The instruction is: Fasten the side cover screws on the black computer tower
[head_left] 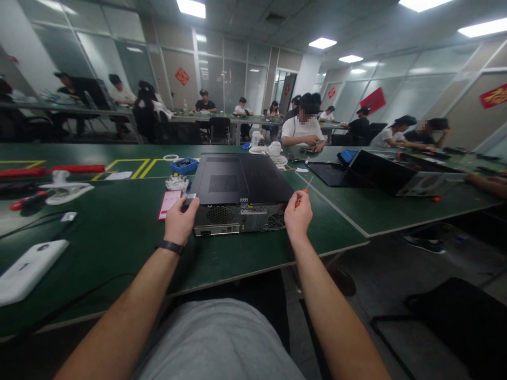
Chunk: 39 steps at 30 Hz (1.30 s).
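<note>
A black desktop computer case point(241, 179) lies flat on the green table, its rear panel with vents and ports facing me. My left hand point(181, 220) grips its near left corner, thumb on the top edge, the other fingers mostly hidden along the side. At the near right corner, my right hand point(298, 216) is closed around a screwdriver point(303, 197) with an orange handle, its thin shaft pointing up and away. That hand is close against the case; whether it presses on it I cannot tell. A pink-edged phone or card point(170, 204) lies beside my left hand.
Left of the case are a blue bin point(184, 166) of small parts and a crumpled white item point(177, 183). A white numbered device point(34, 272) lies at the near left. Rightward, another opened computer case point(396, 171) stands tilted. A person in white point(303, 129) sits opposite.
</note>
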Motion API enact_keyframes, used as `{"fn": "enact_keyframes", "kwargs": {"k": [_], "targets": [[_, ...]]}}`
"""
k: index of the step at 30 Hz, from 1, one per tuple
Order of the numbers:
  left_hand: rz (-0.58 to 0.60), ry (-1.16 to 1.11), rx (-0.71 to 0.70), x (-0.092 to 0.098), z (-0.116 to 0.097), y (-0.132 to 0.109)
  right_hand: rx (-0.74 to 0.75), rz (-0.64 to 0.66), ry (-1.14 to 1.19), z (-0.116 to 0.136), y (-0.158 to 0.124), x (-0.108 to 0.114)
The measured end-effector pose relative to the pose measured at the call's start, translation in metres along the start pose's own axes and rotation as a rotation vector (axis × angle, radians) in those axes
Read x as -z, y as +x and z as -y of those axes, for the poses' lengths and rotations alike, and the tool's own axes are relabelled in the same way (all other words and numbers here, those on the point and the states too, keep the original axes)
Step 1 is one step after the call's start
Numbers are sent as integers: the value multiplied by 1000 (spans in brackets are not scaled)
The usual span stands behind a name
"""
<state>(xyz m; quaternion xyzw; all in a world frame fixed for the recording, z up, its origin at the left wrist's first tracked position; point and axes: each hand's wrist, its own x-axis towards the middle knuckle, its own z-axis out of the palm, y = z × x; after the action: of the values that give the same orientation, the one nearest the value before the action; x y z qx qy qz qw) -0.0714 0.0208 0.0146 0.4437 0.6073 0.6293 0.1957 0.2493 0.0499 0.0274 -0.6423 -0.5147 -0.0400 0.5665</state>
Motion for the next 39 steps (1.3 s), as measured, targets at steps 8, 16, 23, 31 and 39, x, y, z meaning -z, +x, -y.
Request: {"fn": "enact_keyframes", "kwargs": {"k": [8,16,23,31,39], "targets": [[-15,-26,-54,-2,0,-3,10,-37,24,1,-3,0],[-10,7,-198,-3,-1,-6,-7,-48,5,-4,-5,-1],[20,106,-286,2,-1,-6,-56,-20,2,0,-5,5],[-3,213,-415,4,-6,-4,-44,-26,41,3,-9,21],[20,199,-654,3,-9,-5,58,-116,454,34,-89,48]]}}
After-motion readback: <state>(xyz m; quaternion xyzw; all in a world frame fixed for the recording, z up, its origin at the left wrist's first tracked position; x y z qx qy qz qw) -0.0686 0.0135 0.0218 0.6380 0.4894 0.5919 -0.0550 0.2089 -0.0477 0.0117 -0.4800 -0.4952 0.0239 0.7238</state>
